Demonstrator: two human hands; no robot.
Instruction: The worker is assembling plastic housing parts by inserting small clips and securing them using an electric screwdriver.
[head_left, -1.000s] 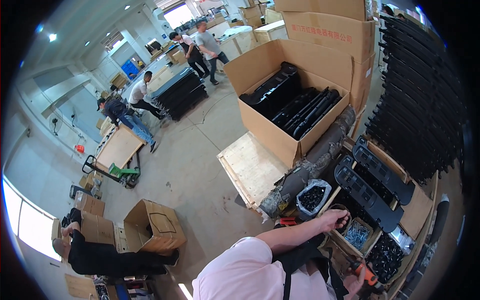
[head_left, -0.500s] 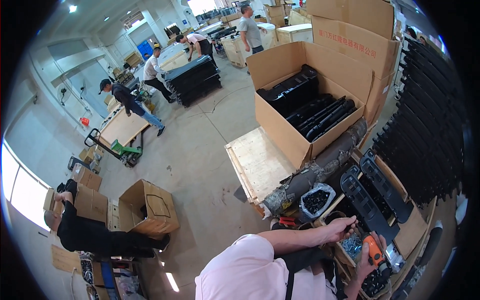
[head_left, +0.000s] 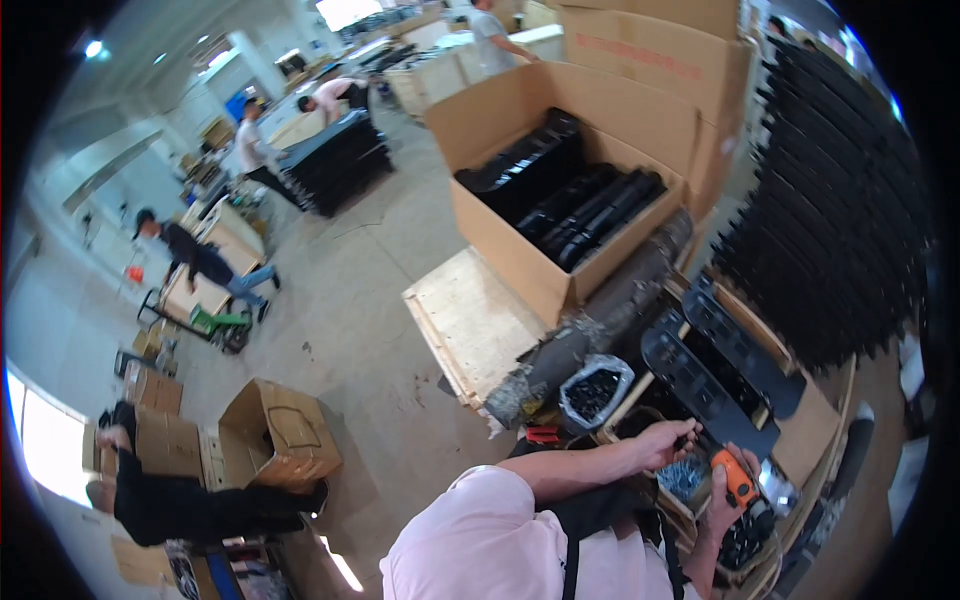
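The right hand (head_left: 722,500) grips an orange-and-black power screwdriver (head_left: 742,492), held over the low cardboard workbench (head_left: 800,450); just beside it, the left hand (head_left: 668,443) pinches something small above a tray of silvery screws (head_left: 683,476). Flat black plastic panels (head_left: 700,375) lie across the bench. A clear bag of dark fasteners (head_left: 593,390) sits near a pale wooden pallet (head_left: 470,320) on the grey concrete floor (head_left: 350,330). Beyond stands a big open brown cardboard carton (head_left: 520,250) of glossy black mouldings.

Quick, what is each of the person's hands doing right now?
Left hand: fingers pinched together over a tray of small screws; what they pinch is too small to tell.
Right hand: closed around an orange and black power tool.
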